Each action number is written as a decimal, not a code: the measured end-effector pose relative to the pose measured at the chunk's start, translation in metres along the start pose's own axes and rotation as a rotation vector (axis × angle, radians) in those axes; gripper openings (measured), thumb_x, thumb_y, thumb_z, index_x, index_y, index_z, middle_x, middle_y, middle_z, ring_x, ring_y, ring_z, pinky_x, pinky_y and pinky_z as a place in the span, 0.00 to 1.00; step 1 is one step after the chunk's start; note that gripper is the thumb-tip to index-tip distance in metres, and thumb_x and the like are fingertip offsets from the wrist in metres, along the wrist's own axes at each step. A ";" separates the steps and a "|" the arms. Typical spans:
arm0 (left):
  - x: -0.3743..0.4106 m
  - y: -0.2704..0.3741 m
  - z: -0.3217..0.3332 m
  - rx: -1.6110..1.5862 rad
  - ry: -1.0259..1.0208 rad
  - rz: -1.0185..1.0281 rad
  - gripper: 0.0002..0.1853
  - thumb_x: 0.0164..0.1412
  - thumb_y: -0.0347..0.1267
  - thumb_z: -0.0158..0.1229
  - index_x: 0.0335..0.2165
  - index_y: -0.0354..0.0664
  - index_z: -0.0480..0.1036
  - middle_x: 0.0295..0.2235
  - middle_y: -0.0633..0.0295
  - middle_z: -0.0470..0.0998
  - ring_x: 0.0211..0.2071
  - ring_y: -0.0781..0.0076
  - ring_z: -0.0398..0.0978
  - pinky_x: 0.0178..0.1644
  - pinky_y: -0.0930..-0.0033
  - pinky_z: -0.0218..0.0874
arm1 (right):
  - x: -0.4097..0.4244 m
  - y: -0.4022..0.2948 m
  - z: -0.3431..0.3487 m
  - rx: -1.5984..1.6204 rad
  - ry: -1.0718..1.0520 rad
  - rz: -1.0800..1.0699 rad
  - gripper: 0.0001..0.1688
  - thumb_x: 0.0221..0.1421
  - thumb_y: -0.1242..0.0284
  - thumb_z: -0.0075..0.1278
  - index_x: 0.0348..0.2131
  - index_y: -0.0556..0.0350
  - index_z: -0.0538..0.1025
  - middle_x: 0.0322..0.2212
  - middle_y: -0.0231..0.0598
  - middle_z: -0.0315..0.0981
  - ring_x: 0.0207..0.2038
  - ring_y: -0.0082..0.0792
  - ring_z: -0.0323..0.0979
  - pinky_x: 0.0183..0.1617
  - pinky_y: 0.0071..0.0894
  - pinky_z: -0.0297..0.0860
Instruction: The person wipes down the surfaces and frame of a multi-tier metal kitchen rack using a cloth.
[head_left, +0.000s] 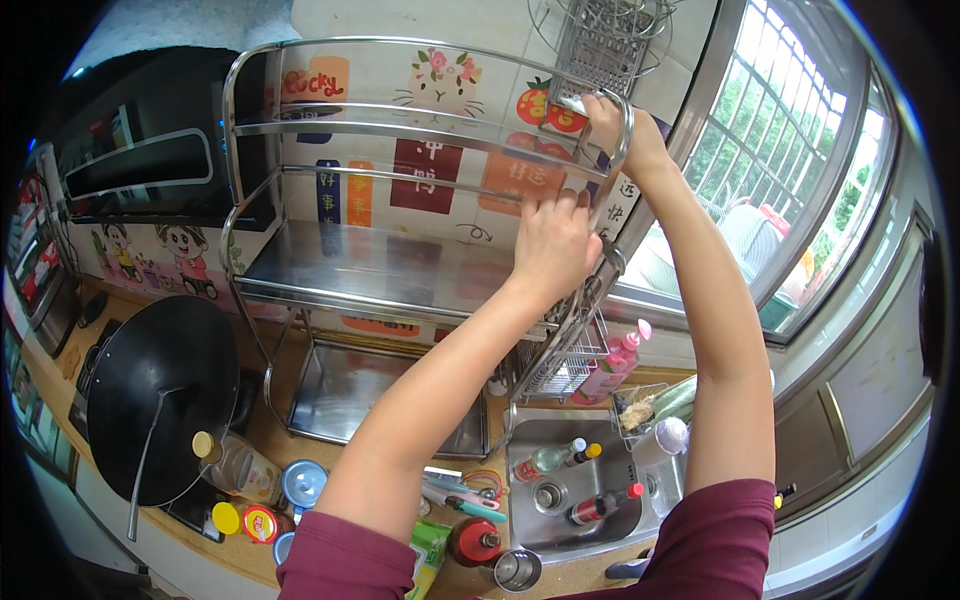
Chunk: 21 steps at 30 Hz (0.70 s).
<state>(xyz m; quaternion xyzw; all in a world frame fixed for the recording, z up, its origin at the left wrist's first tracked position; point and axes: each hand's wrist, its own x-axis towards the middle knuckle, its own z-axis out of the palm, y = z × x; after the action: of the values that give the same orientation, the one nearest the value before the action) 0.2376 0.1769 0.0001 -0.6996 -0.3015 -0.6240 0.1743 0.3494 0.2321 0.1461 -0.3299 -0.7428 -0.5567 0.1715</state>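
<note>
A stainless-steel kitchen rack (420, 296) with several shelves stands before me against the tiled wall. My left hand (555, 240) is curled around the right side of the rack's frame, below the upper rail; its fingertips are partly hidden. Higher up, my right hand (619, 131) closes at the rack's top right corner. A small piece of white cloth or tissue (574, 103) shows under its fingers, against the metal. Behind that hand a perforated metal basket (600, 45) hangs on the wall. The upper shelf (375, 255) has a bare, shiny surface.
A black wok (165, 375) with a ladle (146, 465) sits at left, near an oil bottle (244, 469) and jars (262, 523). Bottles (600, 506) lie in the steel sink (555, 427). A pink pump bottle (611, 367) stands behind it, below the barred window (757, 150).
</note>
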 end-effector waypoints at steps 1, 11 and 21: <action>0.000 0.000 0.000 0.005 0.009 0.008 0.10 0.42 0.32 0.54 0.24 0.36 0.70 0.29 0.56 0.68 0.35 0.59 0.65 0.44 0.55 0.51 | -0.001 0.002 0.000 0.063 -0.044 -0.010 0.12 0.45 0.77 0.42 0.34 0.59 0.67 0.28 0.44 0.70 0.31 0.44 0.71 0.32 0.35 0.69; 0.000 -0.001 -0.002 0.018 -0.019 0.004 0.13 0.42 0.32 0.54 0.28 0.35 0.71 0.30 0.56 0.69 0.36 0.59 0.66 0.45 0.55 0.51 | -0.007 -0.007 -0.007 0.507 -0.353 0.032 0.08 0.47 0.73 0.47 0.28 0.60 0.69 0.25 0.49 0.69 0.30 0.47 0.69 0.33 0.38 0.65; 0.001 0.000 -0.002 0.060 -0.043 0.014 0.11 0.43 0.33 0.54 0.25 0.36 0.71 0.30 0.55 0.68 0.35 0.58 0.66 0.45 0.55 0.51 | -0.048 0.005 0.038 1.134 -0.019 0.515 0.15 0.52 0.65 0.47 0.34 0.56 0.75 0.24 0.46 0.69 0.28 0.38 0.69 0.34 0.31 0.63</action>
<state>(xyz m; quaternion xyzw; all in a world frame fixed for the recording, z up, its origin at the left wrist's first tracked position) 0.2364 0.1758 0.0011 -0.7093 -0.3188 -0.5983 0.1930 0.3916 0.2538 0.1074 -0.3609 -0.8209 -0.0134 0.4423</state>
